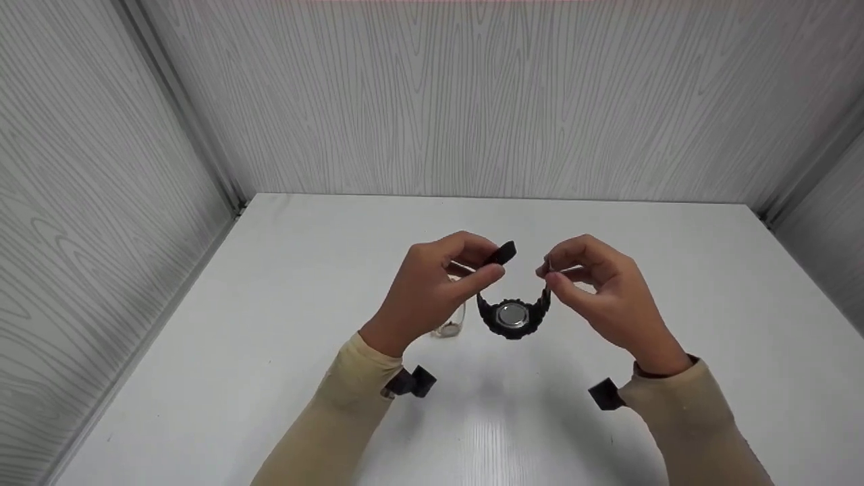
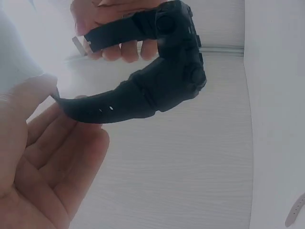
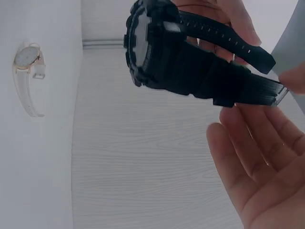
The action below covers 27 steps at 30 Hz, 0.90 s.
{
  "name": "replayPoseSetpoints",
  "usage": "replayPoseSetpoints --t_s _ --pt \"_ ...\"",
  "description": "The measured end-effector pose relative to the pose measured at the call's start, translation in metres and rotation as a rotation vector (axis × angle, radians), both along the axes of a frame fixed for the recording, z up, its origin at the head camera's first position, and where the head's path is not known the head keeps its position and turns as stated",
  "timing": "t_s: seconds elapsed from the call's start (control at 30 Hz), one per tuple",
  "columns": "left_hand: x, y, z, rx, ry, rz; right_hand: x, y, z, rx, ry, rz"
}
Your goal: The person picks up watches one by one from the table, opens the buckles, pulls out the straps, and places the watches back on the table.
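Observation:
A chunky black wristwatch [image 1: 513, 318] hangs above the white table, its case low and its strap ends raised to both sides. My left hand [image 1: 449, 283] pinches one strap end, the one with the row of holes [image 3: 224, 36], between thumb and fingers. At the other end, by the buckle [image 3: 281, 95], my right hand [image 1: 604, 290] pinches the strap between thumb and fingertips. The strap's two ends stand apart from each other. Behind my left hand, a second watch [image 3: 27, 57] with a pale strap and gold-toned case lies on the table, partly hidden in the head view.
The white tabletop [image 1: 304, 270] is enclosed by wood-grain panels, with a back wall [image 1: 432, 101] and a left side wall [image 1: 81, 202]. Small black mounts [image 1: 607, 393] sit at both wrists, over the beige sleeves.

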<state>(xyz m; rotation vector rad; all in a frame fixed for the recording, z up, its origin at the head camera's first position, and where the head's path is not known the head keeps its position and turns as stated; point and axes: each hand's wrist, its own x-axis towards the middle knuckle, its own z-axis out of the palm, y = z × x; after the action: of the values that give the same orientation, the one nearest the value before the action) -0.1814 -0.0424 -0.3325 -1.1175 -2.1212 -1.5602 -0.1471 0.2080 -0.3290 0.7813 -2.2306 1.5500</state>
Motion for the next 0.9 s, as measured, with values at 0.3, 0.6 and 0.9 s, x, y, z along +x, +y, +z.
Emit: replayPoseSetpoints --t_s 0.3,0.6,0.9 --pt "0.000 0.007 -0.002 -0.027 0.057 0.062 -0.006 -0.002 -0.003 0.108 0.175 -0.170" --pt "-0.001 0.007 -0.007 -0.022 0.101 0.146 -0.010 0.000 -0.010 0.264 0.294 -0.273" --pt "0.001 0.015 -0.008 -0.067 0.120 0.179 -0.012 0.003 -0.013 0.289 0.317 -0.272"
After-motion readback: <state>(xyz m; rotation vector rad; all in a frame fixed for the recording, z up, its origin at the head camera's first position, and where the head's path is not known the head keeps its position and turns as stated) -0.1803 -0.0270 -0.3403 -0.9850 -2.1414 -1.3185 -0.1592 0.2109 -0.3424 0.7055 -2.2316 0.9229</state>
